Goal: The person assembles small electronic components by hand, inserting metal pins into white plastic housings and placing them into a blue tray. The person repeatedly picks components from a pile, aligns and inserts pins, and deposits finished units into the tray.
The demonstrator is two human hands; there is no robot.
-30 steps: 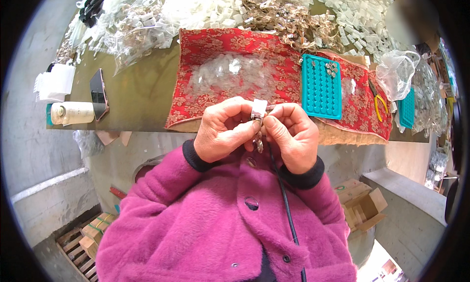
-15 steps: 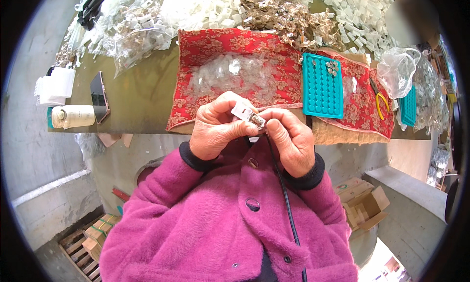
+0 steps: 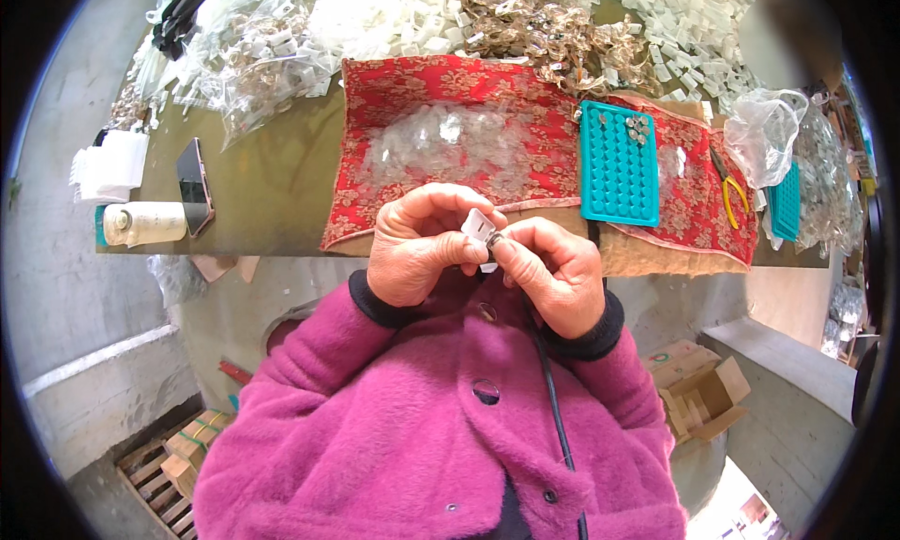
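Above the table's near edge, my left hand [image 3: 412, 249] pinches a small white plastic card [image 3: 480, 225] with a slot between thumb and fingers. My right hand [image 3: 562, 273] meets it from the right, thumb and fingertips closed on a small metallic piece [image 3: 492, 242] at the card's lower edge. The fingers hide most of that piece. Beyond both hands, a red floral cloth [image 3: 389, 85] carries a heap of clear plastic pieces [image 3: 450, 146]. To the right lies a teal tray [image 3: 619, 179] with rows of hollows and several small silvery pieces [image 3: 638, 127] near its top.
Yellow-handled pliers [image 3: 731, 198], a clear bag [image 3: 764, 137] and a second teal tray [image 3: 786, 202] lie at right. Heaps of white pieces [image 3: 394, 20] and brownish clear ones [image 3: 553, 34] line the back. A phone [image 3: 194, 184] and whitish bottle [image 3: 150, 223] are at left.
My right thumb and fingertips have moved in over the metallic piece at the card, covering more of it. The card has shifted slightly right and tilted. Both hands stay together.
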